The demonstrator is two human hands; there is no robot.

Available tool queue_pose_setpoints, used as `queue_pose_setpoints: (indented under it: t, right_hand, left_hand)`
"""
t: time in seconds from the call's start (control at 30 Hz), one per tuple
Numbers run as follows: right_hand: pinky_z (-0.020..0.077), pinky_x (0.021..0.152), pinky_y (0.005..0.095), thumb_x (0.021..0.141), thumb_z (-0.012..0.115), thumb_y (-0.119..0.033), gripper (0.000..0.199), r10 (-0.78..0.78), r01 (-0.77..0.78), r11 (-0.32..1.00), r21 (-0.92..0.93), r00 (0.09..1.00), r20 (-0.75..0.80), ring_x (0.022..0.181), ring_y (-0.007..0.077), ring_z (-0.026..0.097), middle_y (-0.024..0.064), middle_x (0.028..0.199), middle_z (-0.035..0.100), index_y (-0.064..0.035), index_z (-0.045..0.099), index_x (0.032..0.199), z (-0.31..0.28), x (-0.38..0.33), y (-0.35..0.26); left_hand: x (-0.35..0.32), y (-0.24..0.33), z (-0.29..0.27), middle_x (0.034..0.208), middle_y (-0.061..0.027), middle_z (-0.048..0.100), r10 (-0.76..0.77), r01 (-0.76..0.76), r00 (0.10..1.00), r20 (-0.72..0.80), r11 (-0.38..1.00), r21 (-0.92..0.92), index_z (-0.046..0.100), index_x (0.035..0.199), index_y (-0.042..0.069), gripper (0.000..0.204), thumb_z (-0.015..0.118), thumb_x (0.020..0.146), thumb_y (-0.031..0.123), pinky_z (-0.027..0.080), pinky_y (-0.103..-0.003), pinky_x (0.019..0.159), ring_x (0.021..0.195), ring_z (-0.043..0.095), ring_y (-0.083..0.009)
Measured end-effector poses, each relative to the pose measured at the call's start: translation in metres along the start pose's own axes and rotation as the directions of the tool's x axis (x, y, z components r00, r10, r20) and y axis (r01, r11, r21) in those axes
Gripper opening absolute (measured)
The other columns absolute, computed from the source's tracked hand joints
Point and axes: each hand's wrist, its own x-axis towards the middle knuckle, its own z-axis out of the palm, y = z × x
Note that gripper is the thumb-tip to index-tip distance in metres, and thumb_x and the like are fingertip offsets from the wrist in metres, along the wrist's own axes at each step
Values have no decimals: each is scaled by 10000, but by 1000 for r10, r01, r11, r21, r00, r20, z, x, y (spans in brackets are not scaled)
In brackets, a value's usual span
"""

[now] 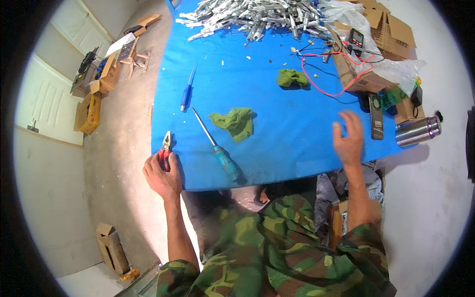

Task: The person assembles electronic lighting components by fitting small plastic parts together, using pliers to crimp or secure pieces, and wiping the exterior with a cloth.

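My left hand is closed round the red handles of a pair of pliers at the table's left edge, jaws pointing away from me. Over the right side of the blue table hovers my right hand, slightly blurred, fingers apart and nothing in them. Between the hands lies a screwdriver with a teal handle, beside a crumpled green cloth. Farther off is a second screwdriver with a blue handle. Another green cloth is bunched up toward the right.
A heap of wrapped, silvery slim parts covers the far end. On the right are a cardboard box, a red cable, a black handheld meter, a grey oblong device and a steel flask.
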Motion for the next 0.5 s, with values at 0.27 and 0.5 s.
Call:
queue_pose_setpoints:
  t: [0.27, 0.5]
  right_hand:
    - [485, 1046, 489, 894, 755, -220, 397, -274, 187, 914, 360, 939, 209, 1256, 361, 613, 163, 1370, 644, -124, 726, 1278, 53, 25, -132]
    - [453, 1002, 508, 927, 737, -288, 336, -446, 312, 864, 394, 839, 312, 1263, 325, 583, 115, 1336, 644, -206, 757, 1252, 119, 27, -192]
  left_hand:
    - [0, -2, -1, 1239, -160, 669, -26, 26, 1000, 3, 999, 26, 702, 1200, 33, 433, 799, 919, 349, 492, -466, 1024, 1156, 613, -365]
    - [1, 1, -2, 1227, -146, 680, -40, 40, 999, 22, 999, 4, 712, 1205, 43, 426, 798, 927, 354, 489, -452, 1028, 1144, 619, -354]
